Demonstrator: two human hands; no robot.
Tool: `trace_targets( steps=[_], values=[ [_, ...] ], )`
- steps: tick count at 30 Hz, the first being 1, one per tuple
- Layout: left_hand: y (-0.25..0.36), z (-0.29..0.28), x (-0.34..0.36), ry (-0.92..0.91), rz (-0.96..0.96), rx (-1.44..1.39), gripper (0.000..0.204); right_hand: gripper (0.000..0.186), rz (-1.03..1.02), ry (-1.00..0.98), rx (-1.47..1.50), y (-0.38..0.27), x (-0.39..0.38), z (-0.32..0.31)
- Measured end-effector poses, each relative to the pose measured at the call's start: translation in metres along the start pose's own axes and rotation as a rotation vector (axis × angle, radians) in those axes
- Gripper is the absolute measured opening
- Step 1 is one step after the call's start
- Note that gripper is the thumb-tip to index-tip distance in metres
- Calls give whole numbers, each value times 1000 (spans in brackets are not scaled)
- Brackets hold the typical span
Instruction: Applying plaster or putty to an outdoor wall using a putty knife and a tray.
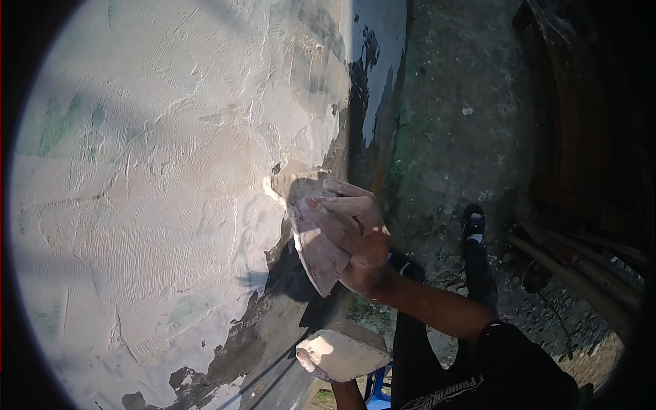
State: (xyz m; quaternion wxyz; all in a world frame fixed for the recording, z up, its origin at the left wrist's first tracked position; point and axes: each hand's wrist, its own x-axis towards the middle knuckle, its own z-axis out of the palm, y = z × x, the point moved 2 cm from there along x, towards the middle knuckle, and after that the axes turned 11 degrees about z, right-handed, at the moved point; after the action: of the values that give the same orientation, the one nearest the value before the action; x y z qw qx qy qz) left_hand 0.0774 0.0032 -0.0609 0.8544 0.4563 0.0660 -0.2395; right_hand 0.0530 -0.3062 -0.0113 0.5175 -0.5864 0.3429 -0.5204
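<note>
My right hand (362,236) grips a wide plaster-caked putty knife (316,256) against the rough white plaster (150,205), where wet filler lies along a ragged edge over dark grey wall. At the bottom centre, my left hand (345,393) holds up a second board or blade (342,348) loaded with creamy filler; its fingers are mostly hidden beneath it.
Right of the wall runs a stained concrete floor (458,123), where my shoe (473,219) shows. Dark wooden furniture or boards (567,102) and long poles (574,266) line the right side. A blue plastic stool (379,386) stands behind the loaded board.
</note>
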Motion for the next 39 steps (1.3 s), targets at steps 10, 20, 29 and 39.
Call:
trace_targets(
  steps=[10, 20, 29, 39],
  values=[
    [5, 0, 21, -180, -62, 0, 57, 38, -60, -118, 47, 21, -20, 10],
    [8, -97, 37, 56, -40, 39, 55, 41, -135, -148, -236, 32, -14, 12],
    [1, -72, 25, 24, -89, 31, 56, 47, 79, -101, -104, 38, -1, 26],
    [-16, -27, 6, -147, -1, 44, 57, 42, -18, 78, -67, 12, 46, -17]
  ],
)
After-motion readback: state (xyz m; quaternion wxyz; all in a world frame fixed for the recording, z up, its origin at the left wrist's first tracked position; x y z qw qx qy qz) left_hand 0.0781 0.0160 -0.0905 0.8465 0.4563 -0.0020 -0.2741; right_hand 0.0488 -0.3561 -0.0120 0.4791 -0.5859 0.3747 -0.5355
